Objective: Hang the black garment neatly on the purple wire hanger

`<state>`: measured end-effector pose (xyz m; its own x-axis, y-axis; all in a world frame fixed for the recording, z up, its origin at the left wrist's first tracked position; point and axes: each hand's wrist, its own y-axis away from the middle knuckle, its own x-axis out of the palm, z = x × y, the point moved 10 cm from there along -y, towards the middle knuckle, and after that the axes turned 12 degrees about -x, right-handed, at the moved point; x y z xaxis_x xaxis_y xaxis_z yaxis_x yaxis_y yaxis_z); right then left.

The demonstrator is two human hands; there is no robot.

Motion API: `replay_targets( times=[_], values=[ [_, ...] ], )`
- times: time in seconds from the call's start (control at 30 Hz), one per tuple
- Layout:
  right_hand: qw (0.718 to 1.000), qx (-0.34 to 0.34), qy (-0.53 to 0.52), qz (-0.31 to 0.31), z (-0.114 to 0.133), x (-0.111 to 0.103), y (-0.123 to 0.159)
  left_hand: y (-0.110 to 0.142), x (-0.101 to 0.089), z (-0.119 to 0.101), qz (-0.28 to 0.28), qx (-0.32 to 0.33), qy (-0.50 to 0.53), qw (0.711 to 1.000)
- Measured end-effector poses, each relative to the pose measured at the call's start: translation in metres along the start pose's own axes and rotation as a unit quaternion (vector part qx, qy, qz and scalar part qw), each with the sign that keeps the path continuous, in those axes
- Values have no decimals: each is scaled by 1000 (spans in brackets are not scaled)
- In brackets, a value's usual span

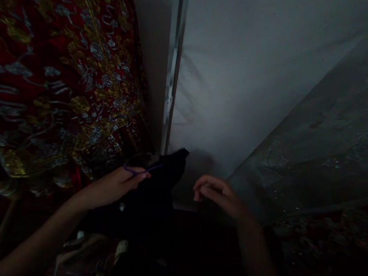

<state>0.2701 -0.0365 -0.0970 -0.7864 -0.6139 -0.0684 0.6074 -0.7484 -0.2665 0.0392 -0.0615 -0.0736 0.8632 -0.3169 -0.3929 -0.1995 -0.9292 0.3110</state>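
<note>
In dim light, my left hand (127, 181) is closed in a pinch on a thin purple strip (155, 167), which could be a wire or cord; its exact kind is unclear. One end of it bends around above my knuckles and the other reaches over black cloth (163, 189). That cloth is bunched up to a peak between my hands, its lower part lost in darkness. My right hand (213, 191) hovers to the right of the cloth, apart from it. Its fingers are loosely curled with a gap to the thumb, and nothing shows in them.
A red garment with gold and silver embroidery (88, 66) hangs at left. Ahead is a pale wall (232, 81) with a narrow vertical strip (174, 64). Sheer, glittering covering (325, 143) slants down the right side. Several small indistinct items lie at lower left.
</note>
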Motion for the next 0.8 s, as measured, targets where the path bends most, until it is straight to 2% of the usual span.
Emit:
replay_targets(
  times=[0.03,0.1,0.2,0.27,0.37,0.43,0.5,0.6,0.7,0.8],
  values=[
    [999,-6,2,-38,-5,-10,-2,3,-10,0,-38,18,-57,997],
    [995,-18,-2,-94,-11,-22,-7,6,-33,-17,-120,74,-123,982],
    [990,-36,-12,-133,-11,-19,-11,-9,-73,-68,-229,160,-142,950],
    [985,-52,-2,-166,-6,-15,-9,-34,-96,-104,-250,187,-129,941],
    [974,-65,23,-217,2,-9,-1,-82,-120,-150,-234,186,-95,950],
    [972,-63,25,-227,3,-1,3,-108,-120,-174,-198,179,-96,959],
    [972,-51,17,-230,-2,10,3,-124,-105,-186,-142,162,-124,969],
    [975,-9,25,-219,-23,30,-6,-131,-78,-176,-85,133,-180,971],
    [977,40,92,-187,-56,52,-30,-125,-72,-160,-124,153,-215,957],
    [954,138,186,-189,-106,57,-60,-123,-73,-150,-153,178,-231,944]
  ],
)
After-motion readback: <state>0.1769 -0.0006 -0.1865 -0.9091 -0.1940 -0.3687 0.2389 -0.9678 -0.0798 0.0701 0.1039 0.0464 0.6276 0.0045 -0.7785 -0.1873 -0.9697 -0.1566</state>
